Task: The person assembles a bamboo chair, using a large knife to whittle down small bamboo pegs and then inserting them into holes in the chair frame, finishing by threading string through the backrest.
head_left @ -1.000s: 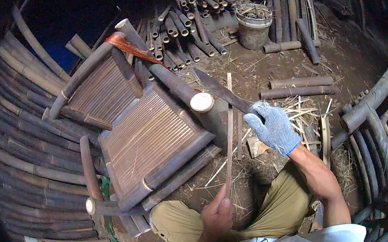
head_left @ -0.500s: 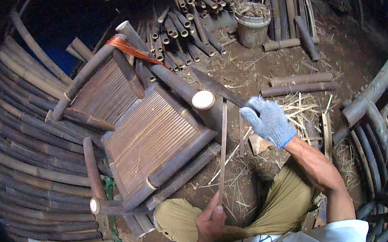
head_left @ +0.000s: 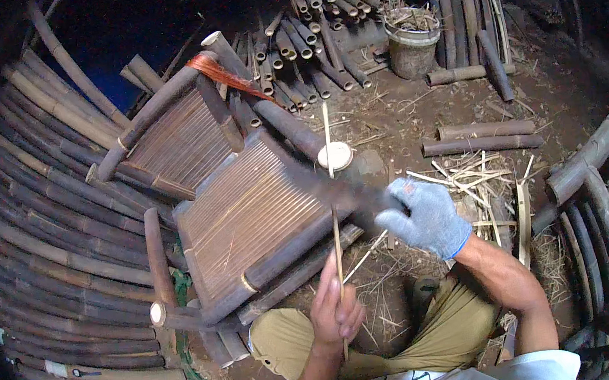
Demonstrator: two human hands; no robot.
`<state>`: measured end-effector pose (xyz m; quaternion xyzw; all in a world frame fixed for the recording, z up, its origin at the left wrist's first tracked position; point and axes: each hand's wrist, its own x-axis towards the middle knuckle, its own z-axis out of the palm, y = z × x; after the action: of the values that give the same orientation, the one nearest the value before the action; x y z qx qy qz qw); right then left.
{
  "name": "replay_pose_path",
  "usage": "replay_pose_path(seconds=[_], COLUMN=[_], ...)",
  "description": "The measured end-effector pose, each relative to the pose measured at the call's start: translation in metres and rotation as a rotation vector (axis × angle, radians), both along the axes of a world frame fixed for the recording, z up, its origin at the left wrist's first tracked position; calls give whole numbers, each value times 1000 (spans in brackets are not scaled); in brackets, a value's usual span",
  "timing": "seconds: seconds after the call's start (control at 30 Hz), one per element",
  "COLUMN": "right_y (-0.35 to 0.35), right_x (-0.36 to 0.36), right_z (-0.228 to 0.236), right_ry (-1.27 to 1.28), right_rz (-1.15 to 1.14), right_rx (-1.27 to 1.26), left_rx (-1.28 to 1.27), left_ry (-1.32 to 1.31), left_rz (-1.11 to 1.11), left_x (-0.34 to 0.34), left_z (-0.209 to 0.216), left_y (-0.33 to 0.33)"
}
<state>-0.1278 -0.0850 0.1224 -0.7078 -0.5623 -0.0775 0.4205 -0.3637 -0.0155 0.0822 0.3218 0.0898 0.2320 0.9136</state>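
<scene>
Bamboo chair (head_left: 249,227) at eleven o'clock, slatting seemingly complete; bare left hand (head_left: 336,311) wraps a bamboo strip (head_left: 337,238) pointing to twelve — apparently unfinished — and a blurred knife (head_left: 357,195), clenched in the gloved right hand (head_left: 426,218), crosses it, contact unclear; slivers (head_left: 478,183) at two o'clock

The bare left-hand grip (head_left: 336,311) holds a thin bamboo strip (head_left: 337,242) upright — the gloved right-hand grip (head_left: 426,220) holds a knife (head_left: 358,196), its motion-blurred blade crossing the strip in view. A slatted bamboo chair (head_left: 248,222) stands left — a filled bucket (head_left: 412,58) farther off.
</scene>
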Motion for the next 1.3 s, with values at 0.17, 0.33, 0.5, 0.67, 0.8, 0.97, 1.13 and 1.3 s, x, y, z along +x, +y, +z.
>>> replay_pose_path(seconds=[0.17,0.33,0.5,0.67,0.8,0.97,1.13,1.3], right_y=[0,1,4,5,3,9,10,8], right_x=[-14,-7,45,31,26,87,38,38], right_z=[0,-3,-3,-17,-1,-27,-2,-4], right_ry=[-96,-97,45,22,-218,983,1303,1264], right_rz=[37,-5,-291,-86,36,117,175,121], right_rx=[-219,-180,-92,-128,-235,47,116,186], left_rx=[-169,-109,-62,-6,72,660,711,614], left_ry=[-117,-33,102,249,317,523,708,661], left_rz=[-67,-61,-116,-49,-32,17,22,-114], left_x=[23,18,-12,-23,-30,-50,-26,-6], left_z=[12,10,-3,-13,-9,-38,-33,-18], left_y=[-3,-10,-36,-34,-24,-46,-47,-47])
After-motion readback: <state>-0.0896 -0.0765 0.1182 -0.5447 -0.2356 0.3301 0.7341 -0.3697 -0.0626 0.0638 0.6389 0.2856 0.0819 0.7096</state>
